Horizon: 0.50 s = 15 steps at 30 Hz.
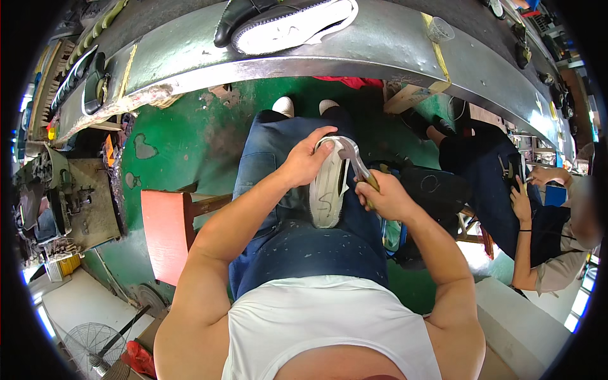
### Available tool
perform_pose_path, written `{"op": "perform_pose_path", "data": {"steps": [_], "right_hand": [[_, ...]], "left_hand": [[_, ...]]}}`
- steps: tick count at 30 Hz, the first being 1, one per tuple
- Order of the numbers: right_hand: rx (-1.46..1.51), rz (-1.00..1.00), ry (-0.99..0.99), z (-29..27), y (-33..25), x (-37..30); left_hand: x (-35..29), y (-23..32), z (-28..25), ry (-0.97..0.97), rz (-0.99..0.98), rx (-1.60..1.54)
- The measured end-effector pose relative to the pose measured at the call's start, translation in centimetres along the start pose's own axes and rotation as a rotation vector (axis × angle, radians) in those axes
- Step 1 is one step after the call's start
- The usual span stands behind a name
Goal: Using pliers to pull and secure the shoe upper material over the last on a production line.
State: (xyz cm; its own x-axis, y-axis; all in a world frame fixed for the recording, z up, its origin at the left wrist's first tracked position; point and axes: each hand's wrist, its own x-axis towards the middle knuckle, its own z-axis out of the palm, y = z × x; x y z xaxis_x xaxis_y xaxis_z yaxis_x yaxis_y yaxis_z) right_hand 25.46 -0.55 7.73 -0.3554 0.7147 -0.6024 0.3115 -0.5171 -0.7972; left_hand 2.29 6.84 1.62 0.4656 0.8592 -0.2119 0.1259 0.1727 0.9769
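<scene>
On my lap lies a shoe (326, 196), its whitish underside turned up with a dark curved mark on it. My left hand (305, 158) grips the far end of the shoe, with thumb and fingers at its rim. In my right hand (385, 197) is a pair of pincers (362, 166), metal at the head and yellowish at the handles. The head of the pincers lies against the far right edge of the shoe, close to my left fingertips. What its jaws hold, if anything, is hidden.
Ahead runs a metal-topped bench (183, 54) bearing a black shoe (294, 28) sole-up and a clear cup (440, 30). A red-padded chair (166, 234) stands at left, a fan (95, 348) at lower left. Another person (506, 183) sits at right, hands busy.
</scene>
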Motion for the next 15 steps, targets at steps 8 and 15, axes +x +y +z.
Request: {"op": "perform_pose_path", "data": {"steps": [8,15], "right_hand": [[-0.274,-0.328,0.372,3.6,3.5,1.6],[-0.579,-0.292,0.281,2.5,-0.1,-2.1]], "left_hand": [[-0.6,-0.6,-1.1,-0.005,-0.042,-0.259],[-1.3,1.3,0.8,0.112,-0.109,-0.417]]}}
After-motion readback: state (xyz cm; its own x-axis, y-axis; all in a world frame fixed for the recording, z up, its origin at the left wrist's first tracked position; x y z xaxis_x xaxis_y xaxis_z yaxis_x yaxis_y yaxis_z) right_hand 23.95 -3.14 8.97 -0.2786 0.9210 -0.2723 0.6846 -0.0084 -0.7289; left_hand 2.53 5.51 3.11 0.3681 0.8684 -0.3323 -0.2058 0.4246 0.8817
